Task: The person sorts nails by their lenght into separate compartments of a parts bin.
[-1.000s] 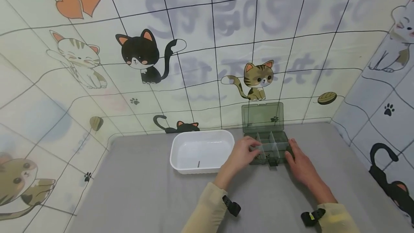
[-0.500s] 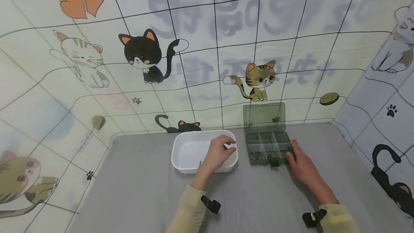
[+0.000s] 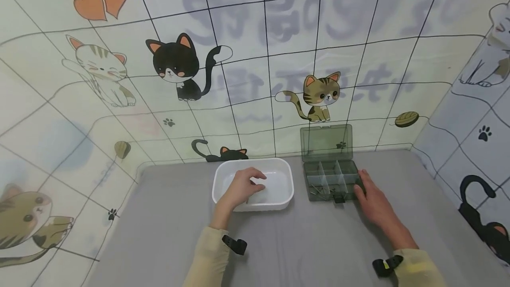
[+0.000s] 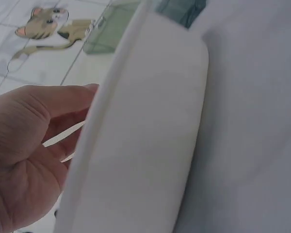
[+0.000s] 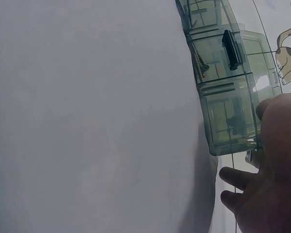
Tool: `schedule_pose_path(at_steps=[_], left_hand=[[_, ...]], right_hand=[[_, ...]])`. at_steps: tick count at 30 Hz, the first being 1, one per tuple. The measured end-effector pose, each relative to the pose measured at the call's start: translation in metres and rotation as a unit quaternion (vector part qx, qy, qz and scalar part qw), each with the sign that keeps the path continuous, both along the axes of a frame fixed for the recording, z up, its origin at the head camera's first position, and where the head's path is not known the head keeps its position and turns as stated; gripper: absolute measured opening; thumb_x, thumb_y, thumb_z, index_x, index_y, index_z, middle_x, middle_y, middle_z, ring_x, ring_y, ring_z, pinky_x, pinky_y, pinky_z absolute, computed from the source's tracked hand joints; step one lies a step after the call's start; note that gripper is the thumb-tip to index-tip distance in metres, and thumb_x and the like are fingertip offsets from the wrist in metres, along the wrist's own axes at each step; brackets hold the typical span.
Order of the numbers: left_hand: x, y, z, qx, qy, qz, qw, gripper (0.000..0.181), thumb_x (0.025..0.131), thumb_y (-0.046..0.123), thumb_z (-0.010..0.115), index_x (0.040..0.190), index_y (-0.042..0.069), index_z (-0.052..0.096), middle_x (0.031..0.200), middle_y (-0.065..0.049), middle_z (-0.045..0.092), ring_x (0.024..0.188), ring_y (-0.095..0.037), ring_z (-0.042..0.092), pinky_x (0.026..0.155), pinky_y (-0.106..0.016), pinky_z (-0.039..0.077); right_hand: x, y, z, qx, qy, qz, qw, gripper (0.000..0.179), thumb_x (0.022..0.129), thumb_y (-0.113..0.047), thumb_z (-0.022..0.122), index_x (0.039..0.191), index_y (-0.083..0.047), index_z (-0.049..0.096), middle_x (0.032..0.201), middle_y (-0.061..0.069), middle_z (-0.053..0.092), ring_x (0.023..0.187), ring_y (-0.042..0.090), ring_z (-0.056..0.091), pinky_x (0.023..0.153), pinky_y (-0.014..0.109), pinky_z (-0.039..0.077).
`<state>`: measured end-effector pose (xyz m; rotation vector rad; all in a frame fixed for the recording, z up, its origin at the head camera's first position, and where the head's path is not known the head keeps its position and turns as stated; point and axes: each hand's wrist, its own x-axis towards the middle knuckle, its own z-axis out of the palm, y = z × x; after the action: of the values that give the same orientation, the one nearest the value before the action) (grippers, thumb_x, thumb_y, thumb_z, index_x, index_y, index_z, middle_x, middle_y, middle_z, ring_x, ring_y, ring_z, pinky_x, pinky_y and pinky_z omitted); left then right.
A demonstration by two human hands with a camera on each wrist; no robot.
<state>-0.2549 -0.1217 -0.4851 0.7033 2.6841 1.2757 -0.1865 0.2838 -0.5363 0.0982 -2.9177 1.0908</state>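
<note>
A white tray [image 3: 275,207] sits left of a green see-through compartment box [image 3: 327,180], whose lid stands up behind it. My left hand [image 3: 235,189] hovers over the tray's left half, thumb and forefinger curved with a gap between them. Under that hand, a thin dark screw-like piece [image 3: 247,201] lies in the tray, mostly covered. In the left wrist view, the tray's outer wall [image 4: 145,126] hides the fingertips. My right hand [image 3: 372,198] holds the box's right side, its thumb [image 5: 263,109] over the rim and its fingers outside. Several thin metal screws [image 3: 318,189] lie in the front left compartment.
Grey cloth [image 3: 295,247] covers the table. Cat-patterned wall cloth [image 3: 247,79] rises right behind the tray and box. The raised lid [image 3: 326,143] stands close against it. A dark latch [image 3: 339,199] juts from the box's front.
My left hand has moved left from the compartment box, across the tray's right side, to its left half. My right hand has stayed at the box's right side.
</note>
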Motion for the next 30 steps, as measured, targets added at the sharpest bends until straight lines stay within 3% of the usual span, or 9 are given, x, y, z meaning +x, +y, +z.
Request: schedule_pose_path(at_steps=[4,10,14,22,30], left_hand=[[-0.003,-0.017,-0.004,-0.042,-0.01,-0.017,0.9989,0.017,0.091,0.002,0.075,0.107,0.005,0.077,0.105,-0.004,0.073,0.102,-0.025,0.067,0.087,-0.038,0.055],[-0.004,-0.033,-0.007,-0.091,-0.053,-0.085,0.9908,0.032,0.083,-0.014,0.06,0.098,0.008,0.079,0.103,-0.001,0.074,0.107,-0.023,0.065,0.097,-0.046,0.05],[-0.007,-0.036,-0.01,-0.128,-0.052,-0.106,0.9847,0.038,0.077,-0.017,0.055,0.091,0.008,0.08,0.1,0.0,0.072,0.101,-0.021,0.063,0.093,-0.04,0.049],[-0.014,-0.038,-0.015,-0.151,-0.069,-0.104,0.9807,0.042,0.07,-0.019,0.057,0.089,0.01,0.081,0.095,0.002,0.068,0.09,-0.019,0.056,0.083,-0.03,0.046],[-0.015,-0.034,-0.021,-0.153,-0.056,-0.089,0.9826,0.02,0.073,-0.007,0.077,0.084,0.009,0.08,0.087,0.005,0.066,0.079,-0.01,0.055,0.075,-0.026,0.047]], right_hand=[[-0.002,0.0,-0.001,0.0,-0.003,-0.001,1.0,0.064,0.114,-0.032,0.031,0.16,0.007,0.009,0.165,0.032,0.006,0.142,0.06,0.021,0.109,0.071,0.023],[-0.001,-0.001,-0.001,-0.001,-0.001,-0.007,1.0,0.064,0.114,-0.032,0.031,0.16,0.007,0.01,0.165,0.032,0.007,0.142,0.06,0.021,0.109,0.071,0.023],[-0.002,0.0,-0.001,0.001,0.005,-0.005,1.0,0.063,0.114,-0.031,0.032,0.16,0.008,0.012,0.164,0.033,0.008,0.142,0.059,0.021,0.109,0.071,0.023],[-0.002,-0.001,-0.002,0.008,0.006,-0.007,0.9999,0.063,0.114,-0.03,0.033,0.16,0.008,0.012,0.164,0.033,0.009,0.143,0.058,0.021,0.11,0.07,0.023],[-0.002,0.001,-0.003,0.015,0.013,-0.01,0.9998,0.062,0.113,-0.027,0.035,0.159,0.008,0.014,0.164,0.033,0.011,0.142,0.059,0.022,0.11,0.07,0.023]])
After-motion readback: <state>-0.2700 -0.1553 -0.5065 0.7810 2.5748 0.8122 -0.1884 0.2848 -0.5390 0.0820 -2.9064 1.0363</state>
